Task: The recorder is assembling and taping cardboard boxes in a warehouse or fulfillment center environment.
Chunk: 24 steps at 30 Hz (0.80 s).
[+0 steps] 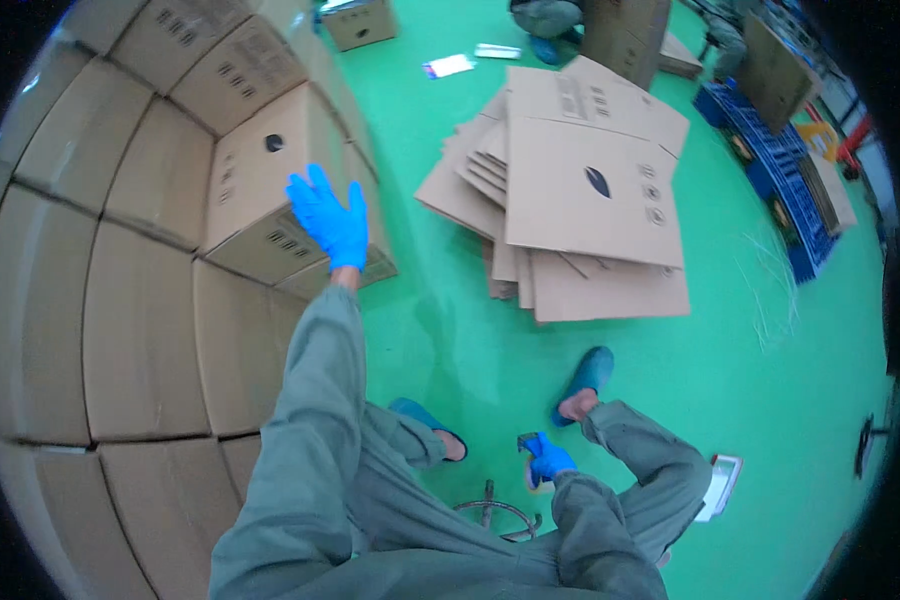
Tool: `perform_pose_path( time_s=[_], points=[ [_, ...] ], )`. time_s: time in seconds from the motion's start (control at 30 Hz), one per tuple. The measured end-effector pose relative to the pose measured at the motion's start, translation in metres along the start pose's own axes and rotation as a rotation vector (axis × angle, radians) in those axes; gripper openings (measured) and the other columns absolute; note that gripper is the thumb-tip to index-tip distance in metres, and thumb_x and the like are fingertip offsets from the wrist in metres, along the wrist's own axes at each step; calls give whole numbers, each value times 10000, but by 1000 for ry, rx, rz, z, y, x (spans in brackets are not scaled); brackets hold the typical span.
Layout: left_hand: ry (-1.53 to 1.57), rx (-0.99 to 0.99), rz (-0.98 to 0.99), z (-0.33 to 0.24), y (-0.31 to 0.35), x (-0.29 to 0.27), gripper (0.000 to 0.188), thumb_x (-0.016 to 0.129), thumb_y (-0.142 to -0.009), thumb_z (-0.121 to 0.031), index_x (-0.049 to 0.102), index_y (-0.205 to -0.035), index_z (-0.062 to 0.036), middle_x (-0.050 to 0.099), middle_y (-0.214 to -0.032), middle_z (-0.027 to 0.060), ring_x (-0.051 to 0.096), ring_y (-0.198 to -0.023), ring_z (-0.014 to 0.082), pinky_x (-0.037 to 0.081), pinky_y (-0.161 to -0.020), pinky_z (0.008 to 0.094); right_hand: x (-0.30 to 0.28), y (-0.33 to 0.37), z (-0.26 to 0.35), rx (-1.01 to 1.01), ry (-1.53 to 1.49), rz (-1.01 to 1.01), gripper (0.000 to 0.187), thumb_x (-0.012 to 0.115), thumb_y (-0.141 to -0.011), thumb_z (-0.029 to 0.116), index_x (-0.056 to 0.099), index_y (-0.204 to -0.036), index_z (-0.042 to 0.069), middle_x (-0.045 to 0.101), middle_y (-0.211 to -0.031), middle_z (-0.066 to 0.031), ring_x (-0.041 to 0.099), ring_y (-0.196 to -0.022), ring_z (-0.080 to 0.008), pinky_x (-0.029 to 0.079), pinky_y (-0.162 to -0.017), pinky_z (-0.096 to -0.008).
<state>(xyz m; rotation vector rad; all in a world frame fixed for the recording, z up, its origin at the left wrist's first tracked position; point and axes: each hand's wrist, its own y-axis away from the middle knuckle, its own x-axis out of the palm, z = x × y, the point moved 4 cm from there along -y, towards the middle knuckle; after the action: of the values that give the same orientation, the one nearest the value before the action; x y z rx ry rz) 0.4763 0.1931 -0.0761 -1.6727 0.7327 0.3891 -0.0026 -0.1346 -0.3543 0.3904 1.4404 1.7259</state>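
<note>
My left hand, in a blue glove, reaches out with its fingers spread. It is over the right side of a closed brown carton with a dark leaf mark on top; whether it touches the carton I cannot tell. Low between my knees, my right hand, also gloved in blue, is closed round a tape dispenser. The dispenser's dark head sticks out past the fingers and part of a pale roll shows below them. Ahead lies an uneven stack of flattened cartons on the green floor.
Closed cartons form a wall along my left. Blue crates stand at the far right, with loose pale straps nearby. A stool base is beneath me. Another person crouches beyond the stack. A white tray lies at right.
</note>
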Motion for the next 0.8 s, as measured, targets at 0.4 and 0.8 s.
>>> perform_pose_path(
  time_s=[0.4,0.8],
  points=[
    [1332,-1138,1180,-207,144,154,524,748,-846,-455,647,-1256,-145,671,-1207,36,635,-1101,185,512,-908,378,-10,0,1,-61,-129,-102,1106,742,-655,120,166,-1599,143,706,-1024,-232,716,-864,-342,553,-701,-449],
    [1372,-754,978,-135,43,-194,383,633,-921,-195,613,-1242,14,679,-1148,110,658,-1028,202,516,-927,352,-83,-6,-15,-332,-615,-821,851,565,-832,112,164,-1582,144,642,-1202,-244,693,-859,-388,547,-701,-474]
  ],
)
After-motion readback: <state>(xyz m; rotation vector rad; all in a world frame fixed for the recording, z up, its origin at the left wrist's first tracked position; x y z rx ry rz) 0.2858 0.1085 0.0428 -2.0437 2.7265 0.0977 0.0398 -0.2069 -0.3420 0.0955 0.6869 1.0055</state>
